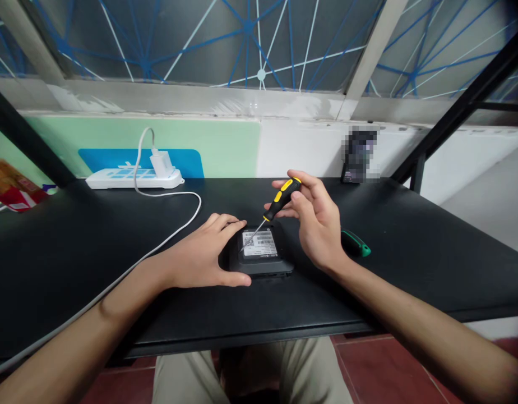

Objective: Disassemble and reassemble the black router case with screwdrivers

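A small black electronic box [265, 267] lies on the black table, a white printed label [261, 243] on its upper face. My left hand [208, 251] rests around the box's left side, thumb along the near edge and fingers at the far left corner. Between the fingers and thumb of my right hand [318, 224] is a screwdriver [283, 199] with a black and yellow handle. It slants down to the left, and its tip meets the box near the label's left edge; whether it sits in a screw is too small to tell.
A green and black tool handle [356, 243] lies right of my right hand. A white power strip [135, 178] with a plugged-in charger [162, 164] stands at the back; its white cable [175, 231] runs along my left arm. A blurred-out dark object [357, 156] leans on the wall.
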`<control>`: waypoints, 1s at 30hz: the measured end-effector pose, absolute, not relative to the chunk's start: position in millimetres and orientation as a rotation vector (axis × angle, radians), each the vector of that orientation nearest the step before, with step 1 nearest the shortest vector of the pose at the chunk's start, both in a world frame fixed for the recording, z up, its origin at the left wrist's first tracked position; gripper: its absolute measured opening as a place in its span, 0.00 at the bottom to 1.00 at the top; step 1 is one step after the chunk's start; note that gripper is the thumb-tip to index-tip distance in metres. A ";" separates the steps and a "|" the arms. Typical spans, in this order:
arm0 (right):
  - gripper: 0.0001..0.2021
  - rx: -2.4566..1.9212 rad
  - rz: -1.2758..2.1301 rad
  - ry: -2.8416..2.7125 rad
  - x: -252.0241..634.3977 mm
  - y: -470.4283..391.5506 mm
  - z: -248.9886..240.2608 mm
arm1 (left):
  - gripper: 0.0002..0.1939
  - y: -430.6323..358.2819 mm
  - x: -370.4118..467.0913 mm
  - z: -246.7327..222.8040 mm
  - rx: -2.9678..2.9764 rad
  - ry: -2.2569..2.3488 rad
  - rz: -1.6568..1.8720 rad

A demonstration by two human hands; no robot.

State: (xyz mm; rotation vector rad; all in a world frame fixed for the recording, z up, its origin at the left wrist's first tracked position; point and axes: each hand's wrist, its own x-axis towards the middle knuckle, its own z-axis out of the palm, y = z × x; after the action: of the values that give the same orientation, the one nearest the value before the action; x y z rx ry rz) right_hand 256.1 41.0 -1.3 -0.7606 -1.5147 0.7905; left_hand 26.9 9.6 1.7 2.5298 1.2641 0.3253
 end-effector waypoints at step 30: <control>0.26 -0.773 0.918 -1.517 258.2 44.8 -1.0 | 0.49 9.9 27.5 3.8 2.540 1.260 0.297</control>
State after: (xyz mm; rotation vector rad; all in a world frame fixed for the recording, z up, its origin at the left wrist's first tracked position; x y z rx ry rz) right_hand 258.2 44.8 -1.0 -0.7728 -1.5166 0.9184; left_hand 27.5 9.9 3.8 2.5398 1.2598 0.2973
